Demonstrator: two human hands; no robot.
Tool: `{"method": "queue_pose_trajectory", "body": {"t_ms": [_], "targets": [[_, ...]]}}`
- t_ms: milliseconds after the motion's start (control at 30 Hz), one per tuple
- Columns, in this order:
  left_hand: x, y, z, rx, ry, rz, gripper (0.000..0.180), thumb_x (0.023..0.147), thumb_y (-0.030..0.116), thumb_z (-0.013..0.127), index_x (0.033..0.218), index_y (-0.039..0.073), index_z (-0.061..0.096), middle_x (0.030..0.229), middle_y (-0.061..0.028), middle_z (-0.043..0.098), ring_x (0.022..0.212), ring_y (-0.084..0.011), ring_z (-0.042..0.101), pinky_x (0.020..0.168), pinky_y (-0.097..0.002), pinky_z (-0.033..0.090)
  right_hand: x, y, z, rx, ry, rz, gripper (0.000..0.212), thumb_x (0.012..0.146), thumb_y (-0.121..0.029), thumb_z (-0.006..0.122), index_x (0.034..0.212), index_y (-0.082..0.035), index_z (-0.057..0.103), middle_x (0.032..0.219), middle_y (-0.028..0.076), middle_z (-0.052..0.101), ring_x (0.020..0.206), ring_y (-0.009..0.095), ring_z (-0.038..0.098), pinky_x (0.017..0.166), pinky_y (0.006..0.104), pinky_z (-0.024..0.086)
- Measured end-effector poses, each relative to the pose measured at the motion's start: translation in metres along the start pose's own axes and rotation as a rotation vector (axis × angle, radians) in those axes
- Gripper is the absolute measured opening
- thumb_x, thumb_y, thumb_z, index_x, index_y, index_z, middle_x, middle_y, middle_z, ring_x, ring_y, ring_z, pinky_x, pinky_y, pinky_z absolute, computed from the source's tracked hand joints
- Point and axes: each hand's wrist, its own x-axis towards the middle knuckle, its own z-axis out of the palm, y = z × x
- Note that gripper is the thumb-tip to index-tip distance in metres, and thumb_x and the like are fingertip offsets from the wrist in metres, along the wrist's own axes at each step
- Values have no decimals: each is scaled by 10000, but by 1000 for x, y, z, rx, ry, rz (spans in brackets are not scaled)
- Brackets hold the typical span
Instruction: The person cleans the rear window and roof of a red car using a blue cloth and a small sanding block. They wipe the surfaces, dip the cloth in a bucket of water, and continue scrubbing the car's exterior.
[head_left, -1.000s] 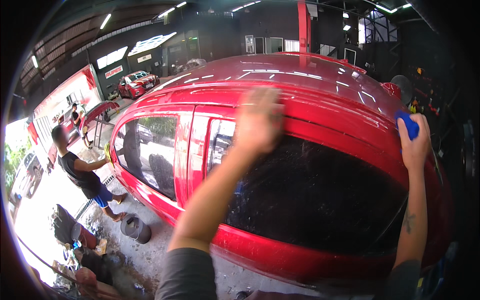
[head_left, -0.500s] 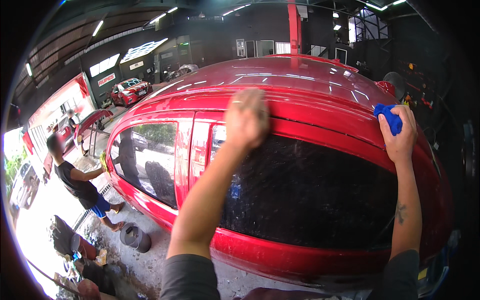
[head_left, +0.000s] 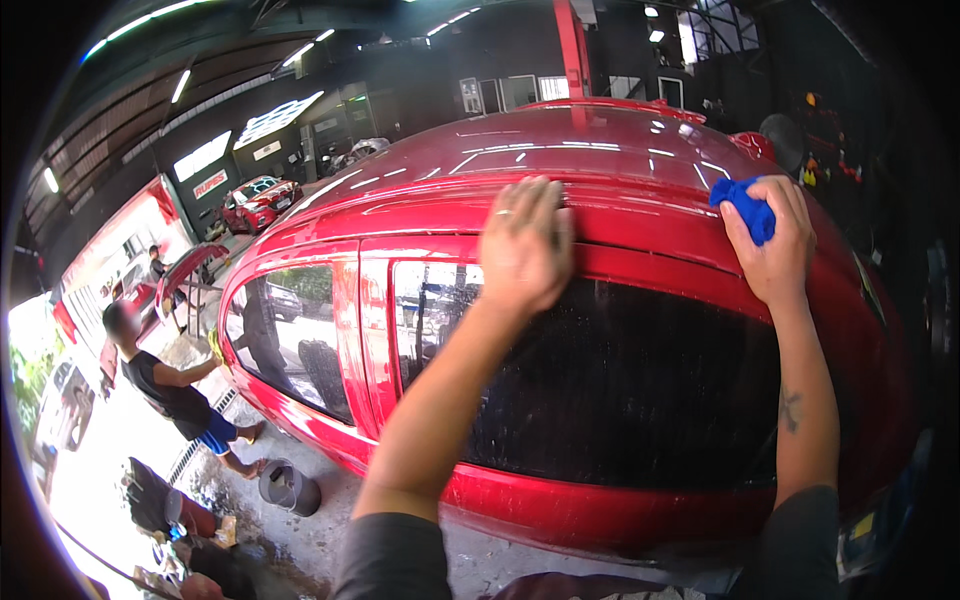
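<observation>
A glossy red car (head_left: 625,225) stands in front of me, with its roof edge under my hands. My left hand (head_left: 525,245) lies on the roof edge above the side windows, its fingers stretched out and nothing visible in them. Farther right, my right hand (head_left: 782,245) grips a bunched blue cloth (head_left: 740,207) against the roof edge. Below my arms is the dark rear side window (head_left: 640,390), speckled with small drops or spots. The underside of the cloth is hidden.
At left a co-worker (head_left: 172,390) holds a yellow-green cloth (head_left: 216,345) to the car's far end. A dark bucket (head_left: 290,488) stands on the wet floor beside a drain grate. Another red car (head_left: 262,203) and a red pillar (head_left: 574,50) are farther back.
My left hand has slid to the right along the roof edge and is less blurred. My right hand, with the blue cloth, has shifted a little left. The view has also shifted slightly.
</observation>
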Motion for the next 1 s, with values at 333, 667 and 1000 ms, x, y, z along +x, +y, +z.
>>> {"method": "queue_pose_trajectory", "body": {"t_ms": [333,667,1000], "targets": [[-43,-148,-64,244,-101,-336,416,1154,202,498,1471,-7,671,1509,-227,681,1473,-440,589,1278,-505,433,-4,8,0,-4,-37,25,294,882,-240,903,1007,-97,678,1023,75,696,984,318,692,825,456,571],[-50,-102,-35,186,-52,-87,352,1149,199,477,1342,5,698,1354,-263,717,1346,-445,652,1195,-547,469,-3,13,-5,9,12,-26,291,894,-250,899,1013,-88,689,1004,80,691,947,315,685,817,456,563],[-41,-28,-9,144,-62,-67,395,1120,170,596,1496,68,662,1529,-198,677,1484,-388,595,1318,-560,351,-7,13,-3,-2,13,-16,293,892,-258,900,1004,-97,681,1020,68,697,950,315,688,804,453,567]]}}
